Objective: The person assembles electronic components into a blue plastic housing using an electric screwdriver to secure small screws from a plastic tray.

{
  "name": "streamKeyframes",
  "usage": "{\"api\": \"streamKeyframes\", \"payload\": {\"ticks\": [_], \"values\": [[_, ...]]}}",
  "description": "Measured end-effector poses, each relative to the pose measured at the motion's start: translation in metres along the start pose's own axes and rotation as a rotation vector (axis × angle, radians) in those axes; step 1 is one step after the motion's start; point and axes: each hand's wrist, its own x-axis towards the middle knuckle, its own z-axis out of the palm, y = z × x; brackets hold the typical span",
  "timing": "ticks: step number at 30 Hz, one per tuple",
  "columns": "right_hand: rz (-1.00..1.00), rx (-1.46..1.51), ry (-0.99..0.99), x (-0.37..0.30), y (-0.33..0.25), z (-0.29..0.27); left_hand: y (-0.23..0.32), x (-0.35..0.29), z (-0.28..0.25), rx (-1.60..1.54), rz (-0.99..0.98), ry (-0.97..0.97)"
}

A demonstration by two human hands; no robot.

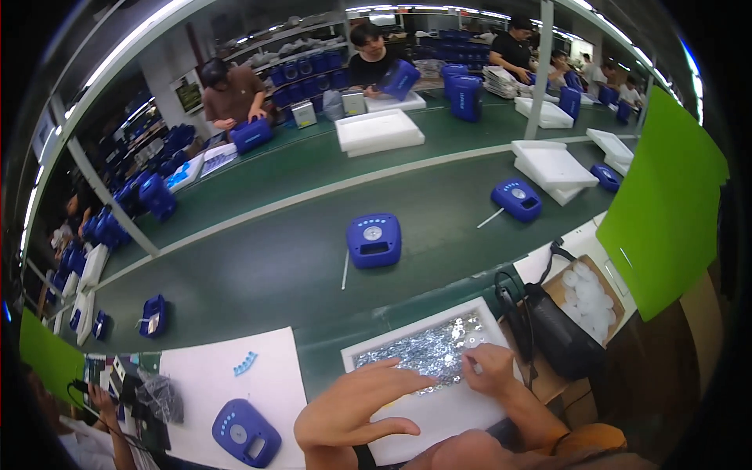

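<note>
A white foam tray [489, 313] in front of me holds a heap of small shiny metal washers [415, 346]. My left hand [356, 403] is over the tray's near left part, fingers stretched out and thumb apart, with nothing visible in it. At the right end of the washers, my right hand [492, 370] is closed, thumb and fingertips pinched together; whatever sits between them is too small to make out. Left of the tray, on a white board [184, 364], lie a blue plastic housing [245, 433] and a light-blue strip of buttons [245, 363].
A green conveyor belt [290, 243] crosses ahead, carrying blue housings [374, 240]. Right of the tray are a black cylindrical device [565, 333] and a box of white discs [587, 294]. A green panel [666, 204] stands at right. Co-workers sit across the belt and at near left.
</note>
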Motion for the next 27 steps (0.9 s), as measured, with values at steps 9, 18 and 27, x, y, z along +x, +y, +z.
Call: {"api": "streamKeyframes", "payload": {"ticks": [9,18,27], "values": [[-0.036,0.022,-0.027,-0.001,-0.004,0.002,0.020,0.005,0.001,0.021,-0.236,0.110],[-0.065,0.071,-0.095,0.000,-0.011,-0.001,0.023,0.006,0.001,0.061,-0.289,0.170],[-0.060,0.068,-0.127,-0.002,-0.010,0.003,0.014,-0.010,-0.005,0.131,-0.235,0.166]]}}
